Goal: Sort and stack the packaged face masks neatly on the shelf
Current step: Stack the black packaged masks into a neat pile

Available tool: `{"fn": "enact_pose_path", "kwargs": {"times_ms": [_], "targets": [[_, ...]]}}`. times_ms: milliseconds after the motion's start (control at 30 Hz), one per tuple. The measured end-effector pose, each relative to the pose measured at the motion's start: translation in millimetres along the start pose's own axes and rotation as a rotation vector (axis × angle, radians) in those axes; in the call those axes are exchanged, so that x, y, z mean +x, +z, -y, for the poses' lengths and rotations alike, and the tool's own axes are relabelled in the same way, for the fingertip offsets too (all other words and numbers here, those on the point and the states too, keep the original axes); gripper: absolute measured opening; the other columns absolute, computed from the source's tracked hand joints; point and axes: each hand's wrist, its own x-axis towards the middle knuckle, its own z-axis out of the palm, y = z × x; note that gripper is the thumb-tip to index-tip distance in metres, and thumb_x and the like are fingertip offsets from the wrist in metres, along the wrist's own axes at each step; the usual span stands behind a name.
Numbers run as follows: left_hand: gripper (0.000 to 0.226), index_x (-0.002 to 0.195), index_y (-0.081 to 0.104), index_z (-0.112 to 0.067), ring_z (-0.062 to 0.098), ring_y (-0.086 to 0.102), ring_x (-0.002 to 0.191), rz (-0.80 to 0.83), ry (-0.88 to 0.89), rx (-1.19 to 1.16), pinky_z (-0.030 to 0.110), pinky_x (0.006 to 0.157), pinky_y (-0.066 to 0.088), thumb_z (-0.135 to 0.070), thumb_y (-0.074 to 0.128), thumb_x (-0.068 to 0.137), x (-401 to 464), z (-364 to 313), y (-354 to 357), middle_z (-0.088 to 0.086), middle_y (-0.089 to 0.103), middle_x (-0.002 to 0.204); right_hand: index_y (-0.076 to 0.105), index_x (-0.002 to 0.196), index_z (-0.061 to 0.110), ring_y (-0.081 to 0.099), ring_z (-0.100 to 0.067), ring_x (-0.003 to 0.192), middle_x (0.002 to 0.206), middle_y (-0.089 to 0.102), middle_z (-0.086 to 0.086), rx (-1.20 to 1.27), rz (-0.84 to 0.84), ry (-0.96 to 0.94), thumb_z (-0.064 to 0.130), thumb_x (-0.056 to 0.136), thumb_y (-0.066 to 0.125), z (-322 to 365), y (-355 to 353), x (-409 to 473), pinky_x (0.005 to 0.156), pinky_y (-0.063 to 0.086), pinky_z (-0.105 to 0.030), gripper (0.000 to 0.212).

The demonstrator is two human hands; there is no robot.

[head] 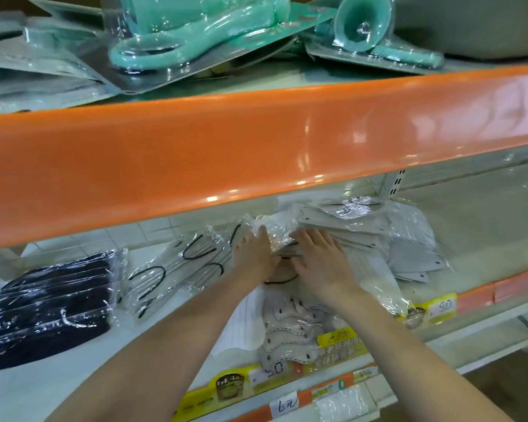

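Note:
Both my hands reach under the orange shelf lip onto a heap of clear-wrapped white face masks (pixel 378 236) on the white shelf (pixel 58 385). My left hand (pixel 253 254) grips the crinkled plastic at the heap's left end. My right hand (pixel 320 260) lies flat on top of the heap, fingers spread. Left of my hands lies a pack of white masks with black ear loops (pixel 177 272). A pack of black masks (pixel 52 306) lies at the far left. Another white mask pack (pixel 290 327) sits near the front edge, between my forearms.
The orange shelf lip (pixel 256 153) hangs low over the mask shelf. The upper shelf holds teal items in blister packs (pixel 195 35). Yellow and orange price tags (pixel 287 379) run along the front edge. The shelf's right part (pixel 476 214) is bare.

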Motion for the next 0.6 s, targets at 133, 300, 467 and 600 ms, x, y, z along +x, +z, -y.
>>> {"fn": "enact_pose_path", "kwargs": {"times_ms": [133,300,467,600], "targets": [[0.025,0.111,0.056,-0.012,0.028,0.056,0.106,-0.127,0.047,-0.055,0.038,0.082,0.047,-0.027,0.049,0.093,-0.1,8.0,-2.9,0.008,0.062,0.108,0.026,0.147,0.018,0.022,-0.019,0.141,0.151,0.029,0.000,-0.152,0.102,-0.084,0.036,0.088,0.063,-13.9,5.9,22.0,0.114,0.016,-0.034,0.071],[0.020,0.107,0.064,-0.019,0.026,0.061,0.096,-0.276,0.058,-0.054,0.029,0.067,0.037,-0.026,0.049,0.096,-0.9,10.3,-24.5,0.003,0.066,0.101,0.037,0.139,0.018,0.033,-0.022,0.135,0.146,0.039,-0.001,-0.275,0.136,-0.028,0.037,0.090,0.058,-21.2,22.7,38.3,0.101,0.030,-0.038,0.056],[0.029,0.122,0.053,-0.015,0.022,0.057,0.103,-0.408,0.062,-0.121,0.029,0.070,0.034,-0.028,0.052,0.096,-3.4,12.6,-28.1,0.003,0.058,0.118,0.056,0.118,0.020,0.051,-0.021,0.114,0.118,0.060,0.001,-0.291,0.079,-0.022,0.022,0.096,0.047,-22.5,16.6,53.1,0.087,0.038,-0.036,0.024],[0.035,0.117,0.047,-0.006,0.024,0.049,0.101,-0.535,0.059,-0.169,0.026,0.074,0.032,-0.030,0.057,0.093,-6.5,16.9,-24.7,0.010,0.049,0.113,0.059,0.105,0.017,0.059,-0.024,0.098,0.101,0.063,-0.001,-0.219,0.024,0.010,0.022,0.098,0.044,-33.7,3.9,58.8,0.076,0.039,-0.032,0.018]]}}
